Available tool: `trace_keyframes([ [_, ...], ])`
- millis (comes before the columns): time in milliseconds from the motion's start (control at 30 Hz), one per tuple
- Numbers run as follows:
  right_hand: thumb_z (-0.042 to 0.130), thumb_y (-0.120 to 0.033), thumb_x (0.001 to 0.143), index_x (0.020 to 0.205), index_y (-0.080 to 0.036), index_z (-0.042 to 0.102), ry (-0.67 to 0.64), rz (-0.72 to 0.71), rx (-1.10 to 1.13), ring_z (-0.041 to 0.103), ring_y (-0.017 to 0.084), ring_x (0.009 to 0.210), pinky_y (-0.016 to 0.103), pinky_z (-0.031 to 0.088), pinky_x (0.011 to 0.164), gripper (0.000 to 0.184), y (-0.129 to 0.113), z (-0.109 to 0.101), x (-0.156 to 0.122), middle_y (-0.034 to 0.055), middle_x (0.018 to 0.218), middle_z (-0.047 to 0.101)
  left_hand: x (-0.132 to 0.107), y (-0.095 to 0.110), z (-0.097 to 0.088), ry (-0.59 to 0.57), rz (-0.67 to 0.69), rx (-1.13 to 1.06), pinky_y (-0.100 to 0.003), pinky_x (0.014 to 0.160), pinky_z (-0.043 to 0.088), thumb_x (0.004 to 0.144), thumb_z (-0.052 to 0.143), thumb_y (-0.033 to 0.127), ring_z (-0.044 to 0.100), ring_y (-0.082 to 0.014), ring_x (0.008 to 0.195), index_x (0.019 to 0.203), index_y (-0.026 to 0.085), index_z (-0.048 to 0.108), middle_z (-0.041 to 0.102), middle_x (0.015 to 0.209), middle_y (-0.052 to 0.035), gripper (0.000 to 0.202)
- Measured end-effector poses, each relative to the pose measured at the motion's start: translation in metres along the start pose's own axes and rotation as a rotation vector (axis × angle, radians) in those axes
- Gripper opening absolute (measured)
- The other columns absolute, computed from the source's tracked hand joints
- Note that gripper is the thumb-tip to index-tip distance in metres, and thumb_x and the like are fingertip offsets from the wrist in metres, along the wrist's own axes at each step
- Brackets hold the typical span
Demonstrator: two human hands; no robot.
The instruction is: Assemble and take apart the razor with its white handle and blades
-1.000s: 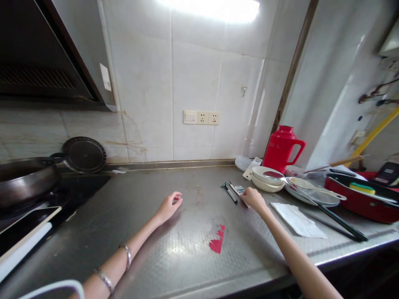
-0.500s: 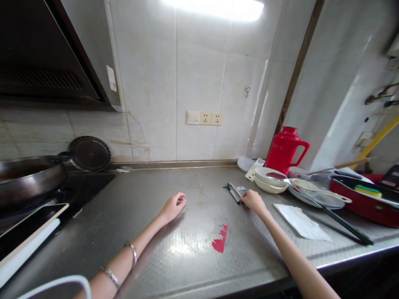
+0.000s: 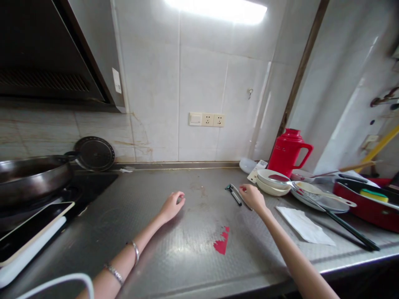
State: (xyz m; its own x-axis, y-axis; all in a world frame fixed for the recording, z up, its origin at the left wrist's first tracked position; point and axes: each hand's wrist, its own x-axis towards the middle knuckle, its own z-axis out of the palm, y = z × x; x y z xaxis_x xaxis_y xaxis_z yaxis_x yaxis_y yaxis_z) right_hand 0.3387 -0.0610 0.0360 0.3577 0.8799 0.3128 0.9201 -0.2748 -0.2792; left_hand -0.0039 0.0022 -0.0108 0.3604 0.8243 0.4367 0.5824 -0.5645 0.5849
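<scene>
My left hand (image 3: 172,204) rests on the steel counter (image 3: 187,261) with its fingers loosely curled and nothing visible in them. My right hand (image 3: 252,197) lies farther right, knuckles up, fingers bent down over the counter; what is under them is hidden. Just left of its fingertips lie a black-handled peeler (image 3: 233,194) and a thin metal tool, touching or nearly touching the hand. A red scrap (image 3: 222,244) lies on the counter between my forearms.
Stacked white bowls (image 3: 270,182), a red jug (image 3: 288,151), a plate with a strainer (image 3: 321,199), dark chopsticks (image 3: 349,228), a white napkin (image 3: 304,225) and a red pan (image 3: 368,205) crowd the right. A wok (image 3: 31,178), round lid (image 3: 93,153) and flat device (image 3: 28,232) sit left.
My right hand has shifted slightly and now covers the small packet that lay beside the peeler. My left hand has hardly moved. The view has drifted a little.
</scene>
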Motion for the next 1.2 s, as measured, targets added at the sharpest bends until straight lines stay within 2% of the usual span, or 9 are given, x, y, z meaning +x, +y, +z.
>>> trace_keyframes([
  [100,0.040,-0.033,0.084,0.093,-0.019,0.068,0.010,-0.133,0.028,0.061,0.019,0.086,0.023,0.041,0.067,0.032,-0.026,0.010,0.005,0.0087,0.094,0.068,0.003,-0.010,-0.011,-0.003,-0.072,0.067,-0.032,0.090,0.042,0.079,0.049,0.026,0.058,-0.0195,0.097,0.093,0.017,0.061,0.066,0.100,-0.0082,0.020],
  [267,0.041,-0.029,0.085,0.111,-0.011,0.061,-0.069,-0.396,0.061,0.056,0.021,0.104,0.024,0.036,0.088,0.037,-0.070,0.049,0.008,0.0138,0.110,0.063,0.004,-0.034,-0.031,0.000,-0.109,0.262,-0.034,0.095,0.038,0.082,0.044,0.027,0.053,-0.0213,0.108,0.101,0.015,0.059,0.062,0.109,-0.0100,0.027],
  [400,0.040,-0.035,0.086,0.116,-0.011,0.056,-0.141,-0.442,0.009,0.052,0.024,0.109,0.029,0.035,0.092,0.042,-0.089,0.078,0.000,0.0162,0.118,0.058,0.000,-0.048,-0.042,-0.041,-0.210,0.486,-0.043,0.102,0.029,0.086,0.038,0.036,0.034,-0.0282,0.128,0.112,0.015,0.056,0.049,0.131,-0.0128,0.038],
  [467,0.039,-0.038,0.087,0.116,-0.010,0.056,-0.137,-0.420,-0.007,0.050,0.025,0.111,0.031,0.035,0.093,0.043,-0.089,0.087,-0.003,0.0168,0.121,0.055,-0.003,-0.053,-0.046,-0.074,-0.249,0.567,-0.046,0.104,0.025,0.087,0.034,0.041,0.022,-0.0314,0.134,0.119,0.014,0.052,0.037,0.140,-0.0144,0.045],
  [567,0.033,-0.033,0.089,0.114,-0.010,0.057,-0.127,-0.416,-0.005,0.047,0.025,0.116,0.032,0.033,0.096,0.042,-0.085,0.097,-0.002,0.0168,0.125,0.053,-0.006,-0.059,-0.049,-0.131,-0.276,0.634,-0.048,0.105,0.020,0.089,0.027,0.046,0.014,-0.0321,0.136,0.127,0.014,0.045,0.028,0.145,-0.0151,0.052],
  [733,0.035,-0.025,0.087,0.111,-0.012,0.060,-0.125,-0.426,0.010,0.044,0.024,0.120,0.033,0.032,0.098,0.038,-0.080,0.104,0.001,0.0155,0.126,0.053,-0.007,-0.065,-0.049,-0.191,-0.316,0.644,-0.049,0.104,0.021,0.089,0.023,0.047,0.023,-0.0312,0.133,0.131,0.016,0.041,0.032,0.143,-0.0150,0.054],
  [1000,0.037,-0.024,0.087,0.106,-0.014,0.062,-0.135,-0.424,0.024,0.044,0.023,0.120,0.031,0.033,0.098,0.033,-0.083,0.097,-0.001,0.0139,0.122,0.056,-0.008,-0.067,-0.046,-0.139,-0.289,0.607,-0.049,0.104,0.022,0.088,0.030,0.043,0.026,-0.0318,0.132,0.128,0.016,0.044,0.036,0.141,-0.0165,0.051],
  [1200,0.036,-0.024,0.087,0.112,-0.011,0.059,-0.133,-0.431,0.013,0.043,0.024,0.121,0.033,0.031,0.100,0.037,-0.082,0.099,-0.001,0.0158,0.127,0.052,-0.008,-0.066,-0.045,-0.137,-0.290,0.620,-0.049,0.104,0.022,0.088,0.029,0.042,0.026,-0.0313,0.132,0.129,0.015,0.043,0.035,0.141,-0.0164,0.051],
])
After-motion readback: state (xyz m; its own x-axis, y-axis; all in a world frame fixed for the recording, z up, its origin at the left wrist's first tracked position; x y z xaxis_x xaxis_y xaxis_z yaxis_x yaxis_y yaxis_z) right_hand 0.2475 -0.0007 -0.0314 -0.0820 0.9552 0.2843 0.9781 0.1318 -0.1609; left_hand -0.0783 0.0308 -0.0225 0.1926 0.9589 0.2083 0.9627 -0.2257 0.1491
